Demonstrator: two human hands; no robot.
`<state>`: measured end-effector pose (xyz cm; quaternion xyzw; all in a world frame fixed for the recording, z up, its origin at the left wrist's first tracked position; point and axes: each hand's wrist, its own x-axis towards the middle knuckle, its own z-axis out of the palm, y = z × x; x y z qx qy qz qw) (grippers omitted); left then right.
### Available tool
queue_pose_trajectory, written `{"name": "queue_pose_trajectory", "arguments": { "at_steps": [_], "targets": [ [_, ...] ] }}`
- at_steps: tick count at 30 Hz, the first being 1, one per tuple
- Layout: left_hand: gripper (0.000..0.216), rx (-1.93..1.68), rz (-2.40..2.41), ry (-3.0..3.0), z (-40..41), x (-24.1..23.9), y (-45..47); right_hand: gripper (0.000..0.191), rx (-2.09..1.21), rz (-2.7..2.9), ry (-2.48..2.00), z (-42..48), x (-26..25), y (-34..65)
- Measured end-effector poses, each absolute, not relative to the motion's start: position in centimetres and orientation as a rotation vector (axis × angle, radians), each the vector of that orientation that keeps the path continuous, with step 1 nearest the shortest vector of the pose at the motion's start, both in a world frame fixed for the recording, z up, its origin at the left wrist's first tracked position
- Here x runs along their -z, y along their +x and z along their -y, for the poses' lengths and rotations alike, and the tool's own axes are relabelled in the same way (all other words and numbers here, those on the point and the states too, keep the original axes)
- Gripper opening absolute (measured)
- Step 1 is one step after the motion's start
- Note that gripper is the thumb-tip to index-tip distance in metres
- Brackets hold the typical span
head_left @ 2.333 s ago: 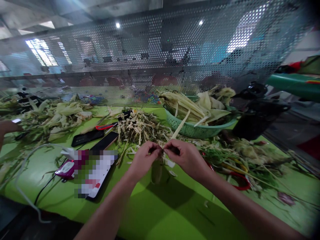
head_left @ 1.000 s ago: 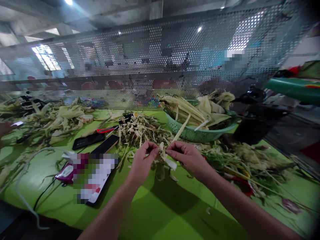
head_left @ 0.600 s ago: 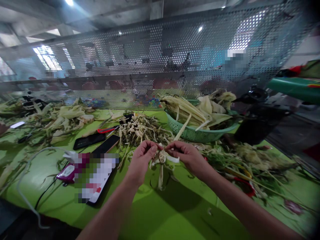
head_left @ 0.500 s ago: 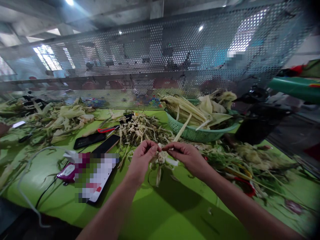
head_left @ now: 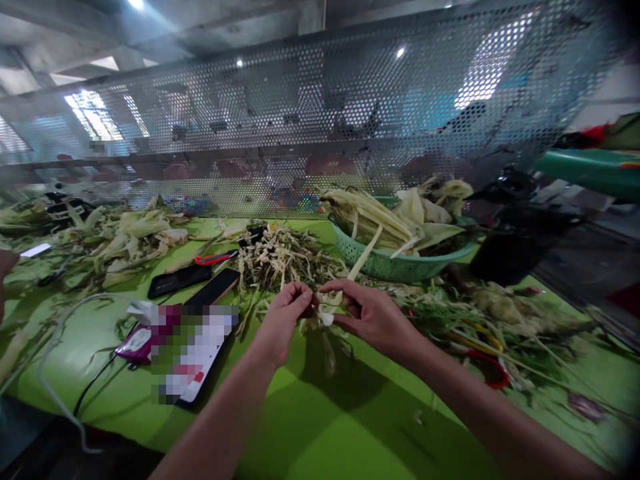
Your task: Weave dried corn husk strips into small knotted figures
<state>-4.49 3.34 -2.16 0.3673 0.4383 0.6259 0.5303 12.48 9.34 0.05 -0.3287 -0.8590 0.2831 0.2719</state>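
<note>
My left hand [head_left: 284, 321] is closed in a pinch on a small bundle of pale corn husk [head_left: 330, 305] above the green table [head_left: 310, 427]. Around the bundle's other side curl the fingers and thumb of my right hand [head_left: 376, 316], gripping its white edge. Loose husk ends hang down below, blurred. A long husk strip [head_left: 367, 253] stands out above my right fingers; whether it is joined to the bundle I cannot tell. Just beyond lies a heap of small twisted husk pieces [head_left: 283, 257].
A green basket [head_left: 400, 265] of dried husks stands at the back. To the left are phones [head_left: 213, 291], a red-handled cutter [head_left: 216, 258], a tissue pack [head_left: 135, 341] and a cable [head_left: 45, 373]. Red-handled scissors [head_left: 495, 380] lie among stalks at right. Someone's hand [head_left: 6, 263] shows far left.
My right hand has opened its pinch wider and now grips the husk bundle with thumb below and fingers above. The bundle has turned slightly. The other person's hand at far left has shifted.
</note>
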Motion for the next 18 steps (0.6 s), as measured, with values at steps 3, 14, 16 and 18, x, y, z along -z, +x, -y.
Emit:
{"name": "queue_pose_trajectory", "arguments": {
  "at_steps": [3,14,16,18],
  "targets": [
    [0.02,-1.471,-0.967,0.807,-3.31,2.12,-4.32,0.039,-0.665,2.37,-0.889,-8.97,-0.22,12.31],
    [0.035,-1.322,-1.021,1.01,-2.74,1.67,-4.66,0.013,-0.435,2.387,-1.0,-9.03,-0.07,12.45],
    [0.036,-1.301,-1.087,1.123,-2.95,1.86,-4.84,0.013,-0.474,2.379,-0.981,-9.13,-0.04,12.55],
    [0.03,-1.298,-1.134,1.172,-3.17,2.07,-4.91,0.016,-0.554,2.319,-0.96,-9.33,-0.17,12.68]
  ]
}}
